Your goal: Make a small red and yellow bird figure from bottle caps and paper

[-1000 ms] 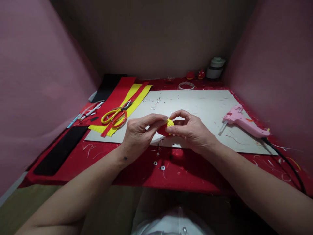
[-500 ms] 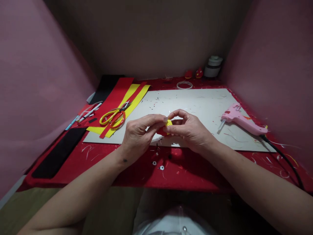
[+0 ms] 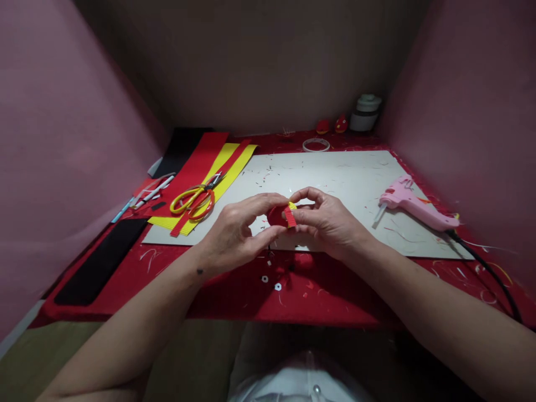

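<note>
Between my two hands is a small rounded piece of red and yellow corrugated paper [image 3: 290, 216], held above the front edge of the white board [image 3: 343, 184]. My left hand [image 3: 240, 226] curves around its red side, thumb below and fingertips on top. From the other side, my right hand [image 3: 329, 220] pinches the ribbed edge between thumb and fingers. The fingers hide part of the piece. Just below, two small white paper eyes with dark centres [image 3: 264, 278] lie on the red cloth [image 3: 234, 301].
On the left, scissors [image 3: 196, 198] rest across red and yellow corrugated sheets [image 3: 209, 162], beside a black strip [image 3: 103, 259]. A pink glue gun [image 3: 414, 206] with a cord lies at right. Behind are a tape roll [image 3: 316, 146], two small red figures [image 3: 340, 124] and a jar [image 3: 365, 113].
My left hand has opened from a pinch at the top into a wider grip around the piece. The piece has turned, so more of its red ribbed edge shows.
</note>
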`<state>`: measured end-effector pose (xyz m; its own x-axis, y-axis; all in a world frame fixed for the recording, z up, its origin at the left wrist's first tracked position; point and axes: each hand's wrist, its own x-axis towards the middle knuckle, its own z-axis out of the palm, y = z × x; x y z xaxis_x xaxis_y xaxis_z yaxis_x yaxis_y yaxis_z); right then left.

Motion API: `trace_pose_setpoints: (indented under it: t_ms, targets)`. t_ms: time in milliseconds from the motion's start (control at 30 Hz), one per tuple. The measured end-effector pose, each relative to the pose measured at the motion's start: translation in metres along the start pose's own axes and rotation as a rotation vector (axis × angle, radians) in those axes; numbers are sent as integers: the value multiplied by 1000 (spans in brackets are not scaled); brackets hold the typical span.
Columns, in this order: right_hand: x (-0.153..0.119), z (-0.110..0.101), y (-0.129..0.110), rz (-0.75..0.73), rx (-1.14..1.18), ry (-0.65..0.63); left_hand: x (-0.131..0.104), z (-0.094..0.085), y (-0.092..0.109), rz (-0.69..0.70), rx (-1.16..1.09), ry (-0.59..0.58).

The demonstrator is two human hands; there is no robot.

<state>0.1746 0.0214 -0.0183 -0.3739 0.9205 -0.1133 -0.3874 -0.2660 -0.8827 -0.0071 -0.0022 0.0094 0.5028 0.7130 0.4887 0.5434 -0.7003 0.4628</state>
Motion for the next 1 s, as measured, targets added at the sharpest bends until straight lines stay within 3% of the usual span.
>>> trace_pose_setpoints:
  t_ms: [167,367,567,1000]
  targets:
    - [0,0,1,72,48,1,1,3,-2,-45,72,-7]
    - [1,-2,-2,158,79,-23,4,1,-3,-59,8,-31]
    - [-1,-4,-5,169,98,-73,4,-2,-4,-132,-35,-20]
    - [1,-4,-5,215,117,-52,5,0,-8,-143,-43,10]
